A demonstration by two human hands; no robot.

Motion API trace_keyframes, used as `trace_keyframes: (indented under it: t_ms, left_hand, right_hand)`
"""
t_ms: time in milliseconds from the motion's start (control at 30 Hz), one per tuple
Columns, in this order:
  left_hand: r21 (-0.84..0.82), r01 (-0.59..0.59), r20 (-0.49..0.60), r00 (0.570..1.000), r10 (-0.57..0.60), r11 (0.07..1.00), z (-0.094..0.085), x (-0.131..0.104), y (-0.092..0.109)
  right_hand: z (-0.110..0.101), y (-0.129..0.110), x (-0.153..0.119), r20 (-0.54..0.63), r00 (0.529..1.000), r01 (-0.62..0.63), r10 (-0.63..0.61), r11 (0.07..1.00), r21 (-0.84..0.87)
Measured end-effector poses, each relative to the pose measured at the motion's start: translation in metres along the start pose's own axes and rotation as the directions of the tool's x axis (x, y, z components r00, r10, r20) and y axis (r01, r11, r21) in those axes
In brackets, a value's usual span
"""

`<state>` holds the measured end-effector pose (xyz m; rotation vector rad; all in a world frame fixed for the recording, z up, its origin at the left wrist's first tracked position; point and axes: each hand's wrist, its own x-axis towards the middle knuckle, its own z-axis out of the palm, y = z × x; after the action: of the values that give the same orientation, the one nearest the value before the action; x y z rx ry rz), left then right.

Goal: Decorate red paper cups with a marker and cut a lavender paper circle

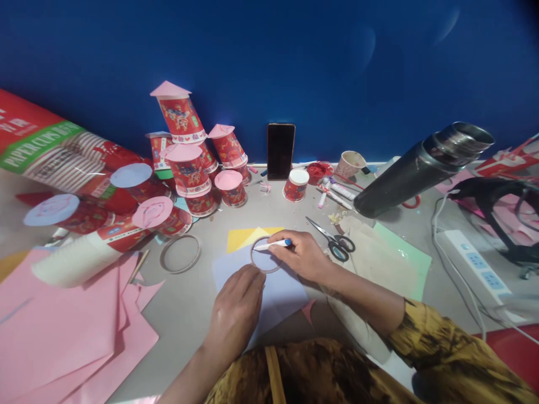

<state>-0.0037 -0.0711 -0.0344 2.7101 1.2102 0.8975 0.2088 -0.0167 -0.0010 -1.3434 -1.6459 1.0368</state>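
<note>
My right hand (304,253) holds a white marker (269,244) with a blue end, its tip at the upper left of a thin ring (266,271). The ring lies on a light blue-purple paper sheet (280,306). My left hand (239,300) rests on the sheet, its fingers together at the ring's lower left edge; anything under the fingertips is hidden. Yellow paper (238,238) shows beyond the sheet. Another ring (181,270) lies on the table to the left. Black-handled scissors (332,240) lie right of my right hand.
Stacked red cups (189,177) with pink tops stand back left. Pink paper (63,320) covers the left side. A phone (281,151) leans on the blue wall. A dark flask (410,177), green paper (421,264) and a power strip (475,261) are on the right.
</note>
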Motion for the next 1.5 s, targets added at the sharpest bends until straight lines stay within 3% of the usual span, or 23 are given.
trace_keyframes:
  t_ms: [133, 433, 600, 800, 967, 1167, 1300, 1500]
  left_hand:
    - [0.006, -0.005, -0.005, 1.0, 0.005, 1.0, 0.0, 0.001, 0.0]
    - [-0.008, -0.011, 0.005, 1.0, 0.011, 1.0, -0.001, 0.001, 0.0]
    - [0.005, -0.017, 0.01, 1.0, 0.016, 1.0, -0.001, 0.003, 0.0]
    - [0.018, -0.024, 0.014, 1.0, 0.024, 1.0, -0.001, 0.003, 0.001]
    - [0.035, -0.032, 0.02, 0.999, 0.031, 0.999, -0.001, 0.004, 0.0]
    - [0.0, -0.019, 0.062, 0.998, 0.019, 1.0, -0.004, 0.008, 0.0]
    - [-0.002, -0.02, 0.057, 0.998, 0.02, 1.0, -0.003, 0.008, 0.001]
    - [-0.02, -0.016, 0.06, 0.998, 0.017, 1.0, -0.003, 0.007, 0.002]
  right_hand:
    - [-0.001, 0.001, -0.001, 0.015, 1.0, -0.015, 0.015, 1.0, 0.022]
    - [-0.009, -0.002, 0.003, 0.174, 0.979, -0.117, 0.102, 0.99, 0.08]
    - [-0.019, -0.009, 0.01, 0.22, 0.965, -0.138, 0.143, 0.99, -0.039]
    - [-0.034, -0.032, 0.031, 0.331, 0.927, -0.062, 0.176, 0.943, -0.328]
    - [-0.033, -0.059, 0.063, 0.513, 0.831, 0.2, 0.218, 0.743, -0.639]
    - [-0.019, -0.08, 0.088, 0.611, 0.739, 0.39, 0.282, 0.561, -0.73]
    - [-0.016, -0.089, 0.092, 0.632, 0.728, 0.449, 0.267, 0.51, -0.733]
    - [-0.016, -0.092, 0.082, 0.601, 0.774, 0.46, 0.198, 0.476, -0.749]
